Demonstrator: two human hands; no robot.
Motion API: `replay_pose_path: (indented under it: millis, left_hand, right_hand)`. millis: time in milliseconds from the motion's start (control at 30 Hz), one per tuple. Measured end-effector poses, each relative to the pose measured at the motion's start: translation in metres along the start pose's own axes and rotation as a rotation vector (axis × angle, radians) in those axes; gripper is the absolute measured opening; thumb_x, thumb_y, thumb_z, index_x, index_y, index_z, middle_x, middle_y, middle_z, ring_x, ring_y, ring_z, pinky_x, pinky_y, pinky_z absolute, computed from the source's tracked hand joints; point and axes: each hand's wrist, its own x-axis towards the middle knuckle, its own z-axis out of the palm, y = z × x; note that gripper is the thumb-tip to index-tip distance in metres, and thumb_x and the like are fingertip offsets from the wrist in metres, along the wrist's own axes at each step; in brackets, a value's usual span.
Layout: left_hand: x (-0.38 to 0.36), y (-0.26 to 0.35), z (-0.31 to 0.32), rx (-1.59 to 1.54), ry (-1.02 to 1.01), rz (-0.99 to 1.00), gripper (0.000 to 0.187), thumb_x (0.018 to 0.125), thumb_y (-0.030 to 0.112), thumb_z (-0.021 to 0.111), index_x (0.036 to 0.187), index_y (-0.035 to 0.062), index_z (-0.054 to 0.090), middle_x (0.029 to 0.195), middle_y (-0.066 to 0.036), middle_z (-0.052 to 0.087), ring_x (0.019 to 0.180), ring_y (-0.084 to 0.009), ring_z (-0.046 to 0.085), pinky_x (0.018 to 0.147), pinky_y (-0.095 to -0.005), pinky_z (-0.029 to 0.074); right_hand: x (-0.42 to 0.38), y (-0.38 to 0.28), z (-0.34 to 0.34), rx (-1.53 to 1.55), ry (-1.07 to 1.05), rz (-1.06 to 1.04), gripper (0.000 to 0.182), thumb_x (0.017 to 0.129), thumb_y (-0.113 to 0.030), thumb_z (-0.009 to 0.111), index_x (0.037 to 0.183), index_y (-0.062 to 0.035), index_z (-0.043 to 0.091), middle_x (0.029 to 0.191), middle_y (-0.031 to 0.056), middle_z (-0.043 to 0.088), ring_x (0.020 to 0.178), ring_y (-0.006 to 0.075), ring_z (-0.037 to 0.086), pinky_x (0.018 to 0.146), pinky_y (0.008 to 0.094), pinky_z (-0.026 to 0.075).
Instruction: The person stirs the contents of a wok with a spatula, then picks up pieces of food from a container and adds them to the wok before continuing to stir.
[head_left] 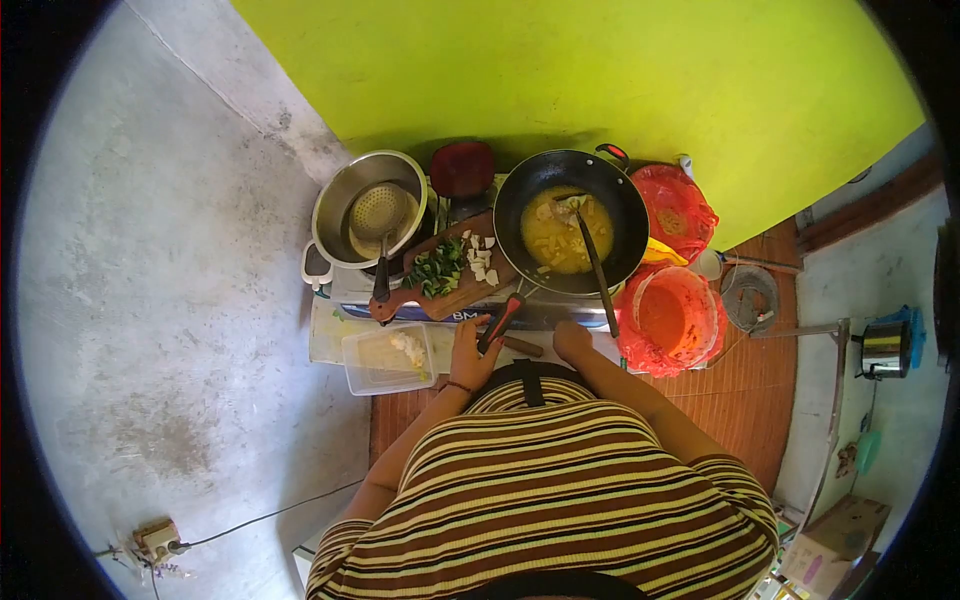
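A black wok (625, 235) holds yellow liquid with pale chunks, and a dark-handled ladle (594, 255) leans in it. The wok's black and red handle (500, 322) points toward me, with my left hand (471, 350) at it, fingers bent around its left side. My right hand (573, 342) is curled at the stove's front edge, right of the handle; what it holds, if anything, is hidden. Left of the wok, a wooden board (479, 292) bears chopped green leaves (436, 268) and white pieces (481, 258).
A steel pot (333, 222) with a skimmer (379, 210) stands left. A clear container (385, 375) sits front left. Red plastic-lined containers (680, 312) stand right of the wok, near a wire basket (750, 298). A dark red bowl (462, 168) is behind the board.
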Motion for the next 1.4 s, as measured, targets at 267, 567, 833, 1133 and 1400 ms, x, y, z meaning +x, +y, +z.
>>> replay_pose_path:
  millis: [267, 567, 833, 1133, 1400]
  left_hand:
    - [0.000, 0.002, -0.001, 0.004, -0.009, -0.018, 0.043, 0.078, 0.015, 0.066, 0.115, 0.0015, 0.050, 0.108, -0.016, 0.050, 0.100, -0.0296, 0.050, 0.081, -0.0351, 0.044]
    - [-0.001, -0.002, 0.000, -0.025, -0.007, -0.005, 0.040, 0.078, 0.015, 0.065, 0.113, 0.0002, 0.051, 0.108, -0.017, 0.050, 0.101, -0.0304, 0.049, 0.085, -0.0358, 0.042]
    - [-0.002, -0.002, 0.000, -0.036, -0.033, -0.039, 0.039, 0.079, 0.016, 0.065, 0.112, 0.0000, 0.051, 0.108, -0.017, 0.051, 0.103, -0.0311, 0.048, 0.087, -0.0360, 0.041]
    - [-0.002, -0.005, 0.000, -0.020, -0.026, -0.006, 0.039, 0.080, 0.018, 0.065, 0.112, 0.0004, 0.051, 0.108, -0.018, 0.050, 0.102, -0.0321, 0.048, 0.087, -0.0361, 0.040]
    - [-0.002, -0.006, 0.001, -0.032, -0.032, -0.021, 0.039, 0.080, 0.017, 0.064, 0.112, 0.0005, 0.051, 0.108, -0.018, 0.050, 0.102, -0.0324, 0.049, 0.087, -0.0372, 0.041]
  right_hand:
    - [0.002, 0.004, 0.008, -0.009, 0.015, -0.010, 0.025, 0.081, -0.011, 0.048, 0.095, 0.0014, 0.064, 0.100, 0.0229, 0.062, 0.093, 0.0371, 0.062, 0.078, 0.0448, 0.052]
    - [-0.002, -0.002, -0.003, 0.019, -0.022, 0.029, 0.024, 0.082, -0.011, 0.048, 0.095, 0.0017, 0.063, 0.100, 0.0230, 0.062, 0.093, 0.0373, 0.062, 0.078, 0.0445, 0.052]
    - [-0.003, -0.002, 0.000, 0.016, 0.016, 0.025, 0.024, 0.081, -0.011, 0.048, 0.095, 0.0016, 0.063, 0.099, 0.0237, 0.062, 0.092, 0.0375, 0.063, 0.077, 0.0443, 0.052]
    - [-0.010, -0.007, -0.010, 0.034, 0.014, 0.051, 0.024, 0.083, -0.012, 0.046, 0.092, 0.0012, 0.064, 0.097, 0.0229, 0.063, 0.092, 0.0374, 0.062, 0.077, 0.0443, 0.052]
    - [-0.007, -0.004, -0.004, 0.015, 0.050, 0.001, 0.027, 0.083, -0.012, 0.045, 0.093, 0.0015, 0.065, 0.098, 0.0227, 0.064, 0.090, 0.0365, 0.063, 0.077, 0.0434, 0.052]
